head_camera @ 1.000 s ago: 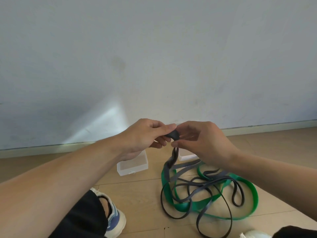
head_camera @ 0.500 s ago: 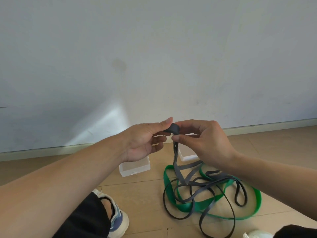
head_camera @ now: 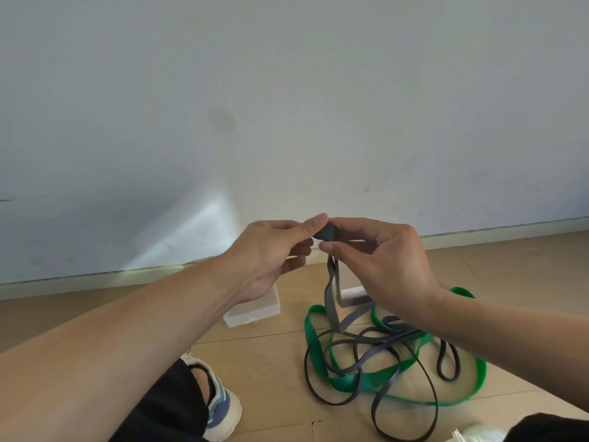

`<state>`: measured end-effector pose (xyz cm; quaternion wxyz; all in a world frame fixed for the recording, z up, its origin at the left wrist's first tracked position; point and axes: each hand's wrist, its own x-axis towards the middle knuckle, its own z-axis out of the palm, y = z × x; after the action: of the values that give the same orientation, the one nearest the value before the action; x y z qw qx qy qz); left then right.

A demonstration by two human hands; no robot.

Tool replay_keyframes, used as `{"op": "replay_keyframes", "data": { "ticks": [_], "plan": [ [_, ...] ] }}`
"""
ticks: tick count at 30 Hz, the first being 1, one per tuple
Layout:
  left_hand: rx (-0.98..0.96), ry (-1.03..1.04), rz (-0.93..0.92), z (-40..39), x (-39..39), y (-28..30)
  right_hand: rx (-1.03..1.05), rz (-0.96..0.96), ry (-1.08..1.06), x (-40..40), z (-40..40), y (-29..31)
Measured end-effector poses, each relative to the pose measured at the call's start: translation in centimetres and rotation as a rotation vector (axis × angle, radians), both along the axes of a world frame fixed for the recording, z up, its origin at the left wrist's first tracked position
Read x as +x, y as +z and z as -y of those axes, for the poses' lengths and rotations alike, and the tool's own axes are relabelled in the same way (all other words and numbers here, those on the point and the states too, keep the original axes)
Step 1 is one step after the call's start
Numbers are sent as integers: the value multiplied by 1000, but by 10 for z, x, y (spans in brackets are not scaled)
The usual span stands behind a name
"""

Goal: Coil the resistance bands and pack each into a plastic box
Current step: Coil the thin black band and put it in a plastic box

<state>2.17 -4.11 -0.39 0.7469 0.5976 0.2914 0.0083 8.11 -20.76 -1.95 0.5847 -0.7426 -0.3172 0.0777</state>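
Small tight roll of dark grey flat rubber resistance band [head_camera: 326,232], held in the air at the centre of view, above the floor and in front of the wall. From the roll two grey strands hang down, then spread into loose, tangled loops on the pale wooden plank floor [head_camera: 274,371].

Left hand [head_camera: 271,253]: thumb laid on top of the roll, fingertips curled up beneath it, pinching the roll from the left. Palm turned partly toward the camera.

Right hand [head_camera: 379,260]: thumb and forefinger pinch the roll from the right, thumb tip just below it where the strands leave. The remaining fingers are curled; back of the hand faces the camera.

Wide bright green flat resistance band [head_camera: 366,381] lies uncoiled on the floor in a large loop, under and interlaced with the grey loops. The right forearm crosses over its far side.

Clear rectangular plastic box [head_camera: 255,309] sits on the floor, open top, partly hidden behind the left wrist. A second clear plastic box [head_camera: 352,293] shows only as a white edge beneath the right hand, just beyond the green band.

Near edge of view: a knee in black fabric, a blue-and-cream sneaker [head_camera: 220,406] on the left, the tip of a white shoe [head_camera: 478,433] at the lower right. Grey-white wall [head_camera: 287,106] with a pale baseboard [head_camera: 95,279] behind it all.
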Motion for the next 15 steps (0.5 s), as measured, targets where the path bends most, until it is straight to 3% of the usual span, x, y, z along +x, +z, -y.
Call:
{"op": "replay_keyframes", "data": {
  "ticks": [3,8,15],
  "plan": [
    [138,-75,36,-2,-3,1,-33,103,3,5,2,2],
    [446,-234,48,5,-9,3,-79,468,35,10,2,-5],
    [406,-312,13,1,-6,6,-71,607,85,21,1,-15]
  ]
}}
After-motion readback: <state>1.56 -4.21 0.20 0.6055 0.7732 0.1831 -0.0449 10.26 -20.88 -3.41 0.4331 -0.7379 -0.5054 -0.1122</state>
